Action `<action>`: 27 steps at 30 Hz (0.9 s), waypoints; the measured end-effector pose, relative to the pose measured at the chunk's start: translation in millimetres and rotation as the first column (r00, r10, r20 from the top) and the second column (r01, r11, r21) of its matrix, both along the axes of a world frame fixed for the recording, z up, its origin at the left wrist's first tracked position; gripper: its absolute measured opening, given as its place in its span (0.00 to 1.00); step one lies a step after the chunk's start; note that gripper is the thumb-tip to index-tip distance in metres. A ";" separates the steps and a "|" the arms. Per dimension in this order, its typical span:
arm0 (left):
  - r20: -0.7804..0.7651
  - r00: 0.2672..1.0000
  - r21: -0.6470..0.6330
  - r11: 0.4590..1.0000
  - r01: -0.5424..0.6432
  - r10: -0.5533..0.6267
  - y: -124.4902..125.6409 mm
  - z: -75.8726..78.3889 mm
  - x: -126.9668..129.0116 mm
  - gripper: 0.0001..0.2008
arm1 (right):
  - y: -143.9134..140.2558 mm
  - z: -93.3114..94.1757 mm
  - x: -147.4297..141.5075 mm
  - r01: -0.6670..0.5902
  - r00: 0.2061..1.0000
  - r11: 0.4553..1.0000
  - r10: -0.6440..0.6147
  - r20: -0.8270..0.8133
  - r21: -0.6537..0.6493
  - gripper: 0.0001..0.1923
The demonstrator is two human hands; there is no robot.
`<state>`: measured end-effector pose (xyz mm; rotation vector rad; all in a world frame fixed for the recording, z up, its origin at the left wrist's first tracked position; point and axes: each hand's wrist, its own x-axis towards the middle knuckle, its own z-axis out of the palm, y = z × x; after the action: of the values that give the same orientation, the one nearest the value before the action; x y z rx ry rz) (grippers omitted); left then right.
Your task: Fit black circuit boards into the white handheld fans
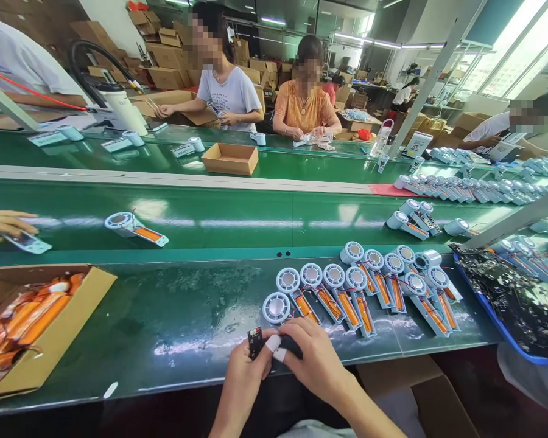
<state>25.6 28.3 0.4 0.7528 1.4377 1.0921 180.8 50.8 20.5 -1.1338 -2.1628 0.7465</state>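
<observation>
Low over the near edge of the bench, my left hand (249,372) pinches a small black circuit board (254,342) that stands up between thumb and fingers. My right hand (317,358) is closed beside it, the thumbs almost meeting, both thumb tips covered in white. What the right fingers grip is hidden. Just beyond them lies a light-blue round-headed housing (276,308), the nearest of several with orange cells in their handles. Another group of these housings (394,264) spreads to the right.
A carton (80,322) of orange cells stands at left, a blue tray (488,319) of black boards at right. On the green belt (237,222) lies one housing (137,228). A co-worker's hand (4,224) holds another at far left. People sit across the line by a small box (229,159).
</observation>
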 end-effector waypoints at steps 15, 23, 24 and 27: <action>-0.386 0.920 0.134 0.981 0.138 -0.076 -28.4 -6.0 -1.9 0.18 | 1.7 -2.9 -0.6 -0.044 0.997 0.992 0.037 0.062 0.115 0.16; -0.607 0.795 0.308 0.920 0.242 -0.006 -26.2 -5.0 1.2 0.14 | -4.3 0.7 -9.6 0.015 0.989 0.973 -0.049 0.142 0.229 0.11; -0.625 0.781 0.331 0.911 0.248 0.014 -26.3 -6.3 1.7 0.14 | -5.1 0.8 -10.3 0.025 0.986 0.971 -0.062 0.152 0.238 0.10; -0.676 0.736 0.364 0.884 0.292 0.035 -27.3 -9.6 2.2 0.14 | -7.5 0.8 -11.8 0.054 0.977 0.969 -0.101 0.188 0.242 0.11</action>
<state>27.8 1.0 -9.2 1.7040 1.6912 1.1034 169.1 43.3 21.3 -1.2015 -2.2829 0.3413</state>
